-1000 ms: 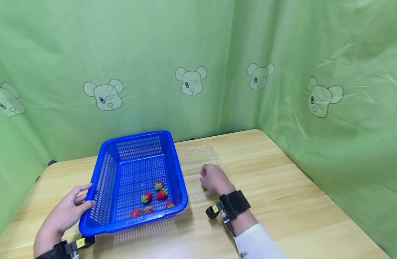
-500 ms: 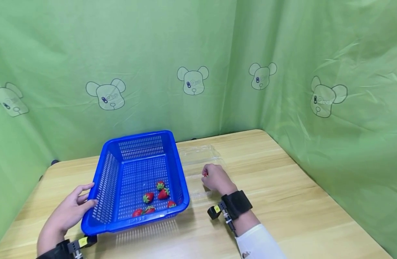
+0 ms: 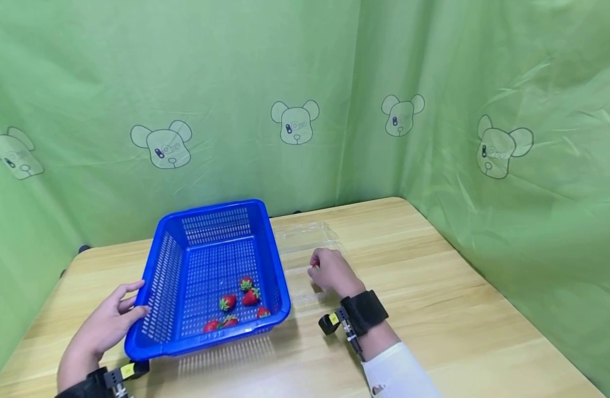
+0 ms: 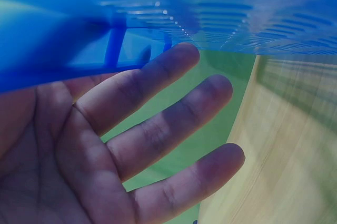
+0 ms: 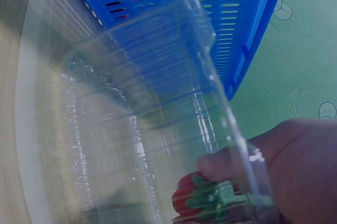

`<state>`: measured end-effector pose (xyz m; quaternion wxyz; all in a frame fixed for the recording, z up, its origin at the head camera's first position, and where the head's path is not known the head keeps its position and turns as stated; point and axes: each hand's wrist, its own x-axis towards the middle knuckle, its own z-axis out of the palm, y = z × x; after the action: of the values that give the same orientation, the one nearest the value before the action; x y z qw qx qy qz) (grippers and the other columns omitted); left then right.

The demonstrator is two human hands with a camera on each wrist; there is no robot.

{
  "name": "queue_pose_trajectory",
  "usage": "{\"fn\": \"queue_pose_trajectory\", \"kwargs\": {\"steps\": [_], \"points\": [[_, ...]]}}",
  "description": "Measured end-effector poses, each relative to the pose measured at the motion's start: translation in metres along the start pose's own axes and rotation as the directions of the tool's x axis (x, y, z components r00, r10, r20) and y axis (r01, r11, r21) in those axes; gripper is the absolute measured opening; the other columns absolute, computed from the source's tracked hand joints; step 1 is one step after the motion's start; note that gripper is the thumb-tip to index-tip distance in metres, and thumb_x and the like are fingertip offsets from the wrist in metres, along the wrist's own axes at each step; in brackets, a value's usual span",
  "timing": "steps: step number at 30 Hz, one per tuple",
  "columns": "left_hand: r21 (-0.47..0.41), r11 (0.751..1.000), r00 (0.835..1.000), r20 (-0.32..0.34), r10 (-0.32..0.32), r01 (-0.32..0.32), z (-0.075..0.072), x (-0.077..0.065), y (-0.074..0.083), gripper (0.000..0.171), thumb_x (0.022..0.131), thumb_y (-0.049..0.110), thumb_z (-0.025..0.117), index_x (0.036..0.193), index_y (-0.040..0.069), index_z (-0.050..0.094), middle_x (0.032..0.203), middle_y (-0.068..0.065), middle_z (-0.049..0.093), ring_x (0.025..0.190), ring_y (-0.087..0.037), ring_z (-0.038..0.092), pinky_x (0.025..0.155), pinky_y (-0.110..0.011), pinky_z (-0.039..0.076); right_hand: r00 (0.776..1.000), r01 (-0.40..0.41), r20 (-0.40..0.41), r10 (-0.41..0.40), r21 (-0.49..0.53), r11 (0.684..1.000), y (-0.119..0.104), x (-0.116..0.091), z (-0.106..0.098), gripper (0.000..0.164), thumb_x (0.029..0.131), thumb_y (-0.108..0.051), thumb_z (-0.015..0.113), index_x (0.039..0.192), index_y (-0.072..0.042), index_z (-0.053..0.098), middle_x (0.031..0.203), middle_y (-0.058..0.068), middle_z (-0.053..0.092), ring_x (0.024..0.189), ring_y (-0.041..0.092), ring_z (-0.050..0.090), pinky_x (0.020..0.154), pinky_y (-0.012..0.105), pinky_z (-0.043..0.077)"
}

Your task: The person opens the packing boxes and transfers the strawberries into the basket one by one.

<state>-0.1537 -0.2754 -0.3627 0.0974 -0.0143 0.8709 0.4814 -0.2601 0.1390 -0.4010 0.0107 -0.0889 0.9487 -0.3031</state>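
Note:
A blue plastic basket [image 3: 213, 265] stands on the table with several strawberries [image 3: 251, 297] near its front right corner. My left hand [image 3: 106, 320] holds its left rim, thumb over the edge. In the left wrist view the fingers [image 4: 174, 124] extend outside the basket wall, some of them spread free of it. To the right of the basket lies a clear plastic box [image 5: 121, 139]. My right hand [image 3: 333, 273] pinches a strawberry [image 5: 197, 200] with a green leafy top, low inside this box. The fingers hide part of that strawberry.
The wooden table [image 3: 434, 309] extends to the right and front. Green curtains [image 3: 225, 83] with bear-head prints enclose its back and sides. The clear box sits close beside the basket's right wall.
Almost nothing differs. My right hand has shifted very slightly, still with the strawberry; the left hand stays on the basket rim.

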Motion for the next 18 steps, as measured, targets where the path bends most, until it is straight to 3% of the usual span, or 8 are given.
{"fn": "queue_pose_trajectory", "kwargs": {"steps": [7,14,18], "points": [[0.005,1.000,1.000,0.008,-0.004,0.004,0.000,0.000,0.001,0.060,0.099,0.010,0.046,0.146,-0.007,0.013,0.135,-0.044,0.037,0.102,-0.040,0.063,0.082,-0.048,0.058,0.999,0.036,0.002,-0.036,0.002,0.999,-0.001,-0.001,-0.004,0.009,0.085,-0.014,0.068,0.087,-0.009,0.060,0.078,0.005,0.059,0.061,0.016,0.055,0.053,0.029,0.048],[0.018,1.000,1.000,0.000,0.002,-0.002,0.000,0.002,0.000,0.060,0.099,0.011,0.047,0.146,-0.007,0.014,0.135,-0.043,0.038,0.103,-0.041,0.062,0.083,-0.048,0.057,0.990,0.124,-0.073,-0.124,-0.002,0.992,-0.007,-0.002,-0.010,0.010,0.083,-0.011,0.070,0.090,-0.006,0.066,0.086,0.008,0.064,0.078,0.022,0.059,0.067,0.036,0.054],[0.031,0.999,1.000,0.001,-0.015,0.015,-0.001,0.002,0.000,0.061,0.099,0.013,0.047,0.146,-0.006,0.013,0.136,-0.043,0.037,0.106,-0.043,0.060,0.085,-0.051,0.056,0.988,0.129,-0.086,-0.128,0.007,0.992,-0.010,-0.004,-0.013,0.011,0.083,-0.012,0.070,0.092,-0.006,0.067,0.088,0.010,0.066,0.081,0.023,0.060,0.069,0.038,0.055]]}}
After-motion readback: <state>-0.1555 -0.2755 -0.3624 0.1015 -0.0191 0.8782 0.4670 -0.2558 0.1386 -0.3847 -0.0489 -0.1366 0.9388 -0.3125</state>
